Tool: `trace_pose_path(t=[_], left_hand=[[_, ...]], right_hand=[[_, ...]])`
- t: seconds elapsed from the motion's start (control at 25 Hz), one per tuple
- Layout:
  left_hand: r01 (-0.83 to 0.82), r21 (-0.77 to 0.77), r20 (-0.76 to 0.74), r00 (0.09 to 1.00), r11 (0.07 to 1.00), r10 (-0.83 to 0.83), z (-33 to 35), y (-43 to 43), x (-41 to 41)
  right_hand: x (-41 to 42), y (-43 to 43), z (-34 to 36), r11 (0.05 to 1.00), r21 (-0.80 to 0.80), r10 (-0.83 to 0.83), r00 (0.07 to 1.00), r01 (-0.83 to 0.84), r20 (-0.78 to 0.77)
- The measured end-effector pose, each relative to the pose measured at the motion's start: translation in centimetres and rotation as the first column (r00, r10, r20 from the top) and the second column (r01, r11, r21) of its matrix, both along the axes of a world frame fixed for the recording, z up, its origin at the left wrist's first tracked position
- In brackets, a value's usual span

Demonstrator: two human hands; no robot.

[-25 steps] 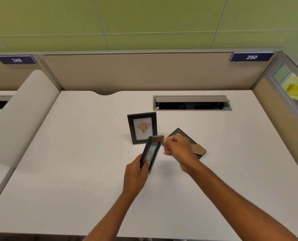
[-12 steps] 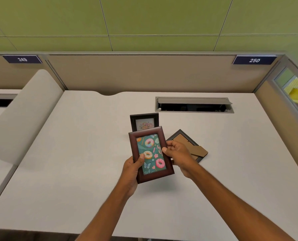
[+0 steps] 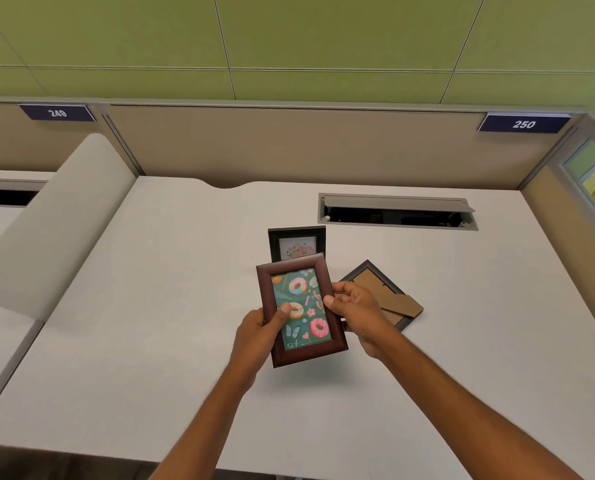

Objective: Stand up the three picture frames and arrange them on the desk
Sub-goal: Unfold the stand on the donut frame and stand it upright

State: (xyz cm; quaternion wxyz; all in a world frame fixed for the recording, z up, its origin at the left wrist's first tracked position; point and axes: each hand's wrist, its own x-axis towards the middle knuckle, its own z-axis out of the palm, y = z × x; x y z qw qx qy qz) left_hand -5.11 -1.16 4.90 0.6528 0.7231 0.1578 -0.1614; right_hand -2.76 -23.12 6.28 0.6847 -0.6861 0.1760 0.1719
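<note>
A dark red wooden frame [image 3: 301, 311] with a doughnut picture faces me, lifted above the white desk [image 3: 150, 306]. My left hand [image 3: 259, 332] grips its left edge, thumb on the glass. My right hand [image 3: 356, 311] grips its right edge. Behind it a small black frame [image 3: 296, 241] with a flower picture stands upright, its lower part hidden by the red frame. To the right a third dark frame [image 3: 382, 294] lies face down on the desk, its brown cardboard back and stand showing, partly covered by my right hand.
An open cable tray slot [image 3: 398, 213] is set into the desk at the back right. Beige partition panels [image 3: 289, 147] close the back and right sides. A curved grey divider [image 3: 57, 220] borders the left, with a neighbouring desk beyond.
The red frame went from edge-on to facing me, picture up. Over the last half second the frame and both hands have stayed almost still.
</note>
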Motion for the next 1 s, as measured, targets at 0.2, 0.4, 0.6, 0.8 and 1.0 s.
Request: trace_pose_path(t=[0.2, 0.4, 0.6, 0.8, 1.0], left_hand=[[0.001, -0.024, -0.033, 0.999, 1.0, -0.002, 0.3, 1.7, 0.6], [-0.078, -0.091, -0.109, 0.992, 0.993, 0.068, 0.1, 4.0, 1.2], [-0.191, -0.263, -0.146, 0.977, 0.946, 0.157, 0.7, 7.3, 2.2], [-0.305, -0.275, -0.111, 0.952, 0.912, 0.284, 1.9, 10.7, 5.4], [-0.287, -0.219, -0.072, 0.958, 0.933, 0.278, 1.3, 13.1, 9.2]], right_hand=[[0.6, 1.3, 0.4, 1.0, -0.002, 0.02, 1.0, -0.02, -0.002], [1.8, 3.8, 0.8, 0.996, 0.004, 0.093, 0.996, -0.093, 0.005], [3.6, 7.2, 0.7, 0.98, 0.045, 0.191, 0.98, -0.193, 0.051], [6.4, 11.3, -0.4, 0.954, -0.038, 0.301, 0.948, -0.299, 0.102], [9.2, 14.7, -2.2, 0.957, -0.103, 0.281, 0.954, -0.271, 0.104]])
